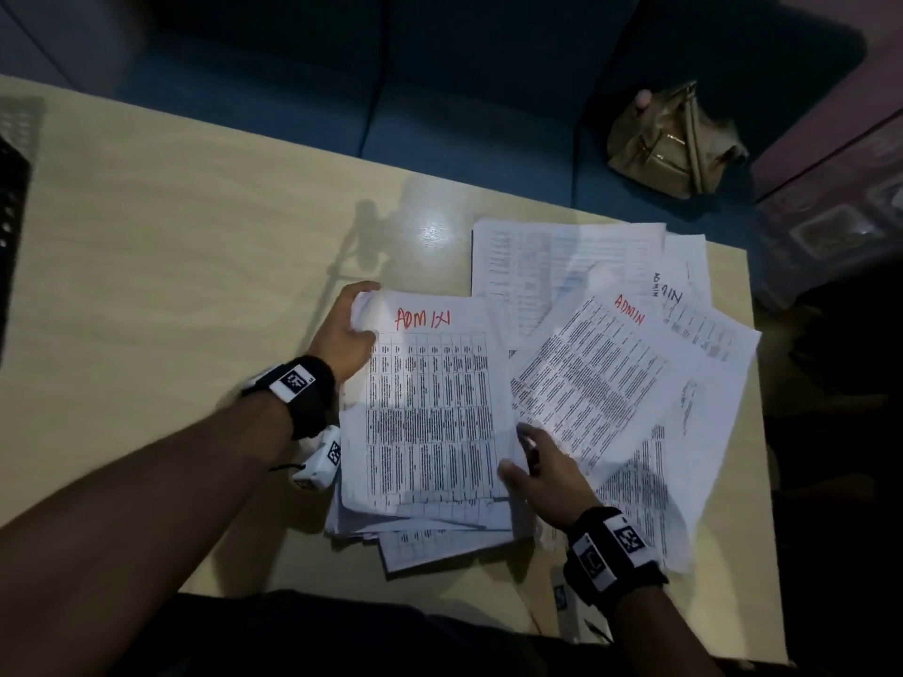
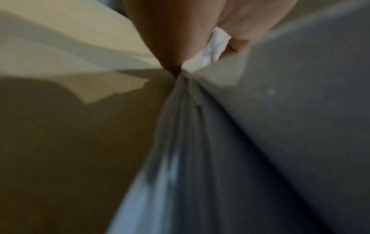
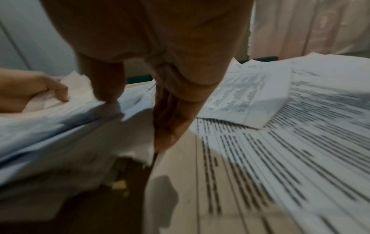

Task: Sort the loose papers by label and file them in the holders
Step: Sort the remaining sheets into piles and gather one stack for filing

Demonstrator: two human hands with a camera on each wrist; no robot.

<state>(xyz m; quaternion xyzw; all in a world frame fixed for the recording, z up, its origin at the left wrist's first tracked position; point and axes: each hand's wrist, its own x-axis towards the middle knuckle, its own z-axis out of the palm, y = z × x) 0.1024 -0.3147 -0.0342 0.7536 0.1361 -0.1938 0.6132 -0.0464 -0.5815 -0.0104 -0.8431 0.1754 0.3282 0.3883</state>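
Observation:
A thick stack of printed sheets [image 1: 430,417] headed "ADMIN" in red lies on the beige table [image 1: 171,285]. My left hand [image 1: 359,310] grips its crumpled top-left corner [image 2: 215,44]. My right hand [image 1: 520,452] pinches the stack's right edge, with the thumb on top and the fingers [image 3: 170,123] along the side beneath. Just to the right, a second sheet marked "ADMIN" in red [image 1: 596,378] lies slanted over other loose papers. A sheet with a black handwritten label [image 1: 684,305] shows behind it. No holder is plainly in view.
More printed sheets [image 1: 562,256] are spread toward the table's far right corner. A dark mesh object [image 1: 12,227] sits at the far left edge. A tan handbag [image 1: 669,139] rests on the blue seat beyond the table.

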